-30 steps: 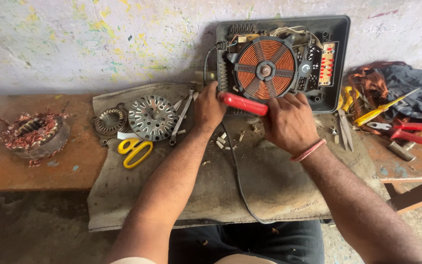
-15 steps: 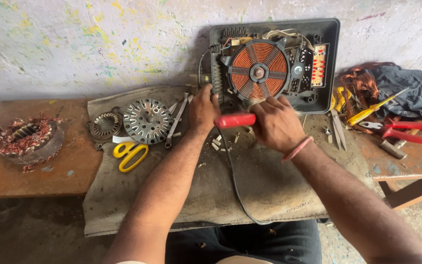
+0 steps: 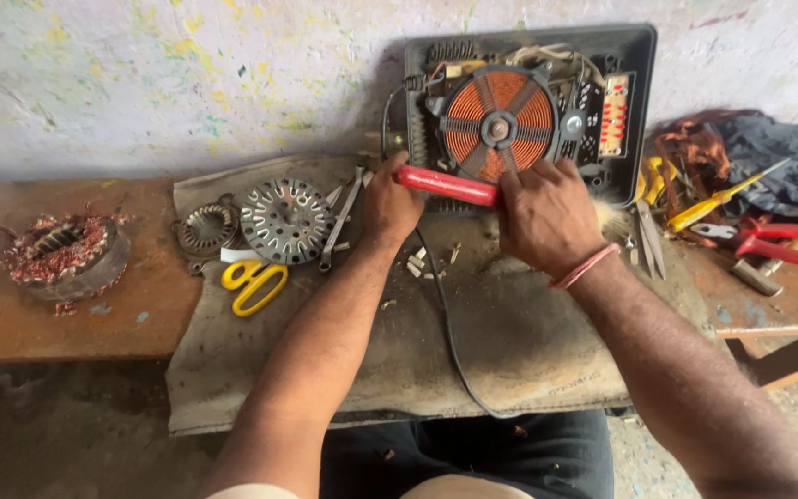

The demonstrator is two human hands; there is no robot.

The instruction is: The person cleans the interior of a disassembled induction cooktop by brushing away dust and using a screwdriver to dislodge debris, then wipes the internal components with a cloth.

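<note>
An opened induction cooker (image 3: 621, 55) leans against the wall, its orange coil (image 3: 498, 125) exposed. In front of it a red-handled tool (image 3: 445, 185) lies level between my hands. My left hand (image 3: 390, 205) is closed on its left end. My right hand (image 3: 542, 214), with a red band at the wrist, grips its right end, where pale bristles (image 3: 613, 218) stick out. A black cord (image 3: 445, 323) runs down from the cooker over the grey cloth (image 3: 510, 360).
Yellow scissors (image 3: 251, 282), a round metal motor plate (image 3: 284, 220), a smaller ring (image 3: 207, 228) and loose screws (image 3: 422, 263) lie on the cloth. A copper-wound stator (image 3: 62, 254) sits at left. Screwdrivers (image 3: 718, 199), red pliers (image 3: 787, 242) and dark cloth (image 3: 787, 162) crowd the right.
Both hands with the red-handled tool have moved up toward the cooker's lower edge. The tool now lies just under the coil.
</note>
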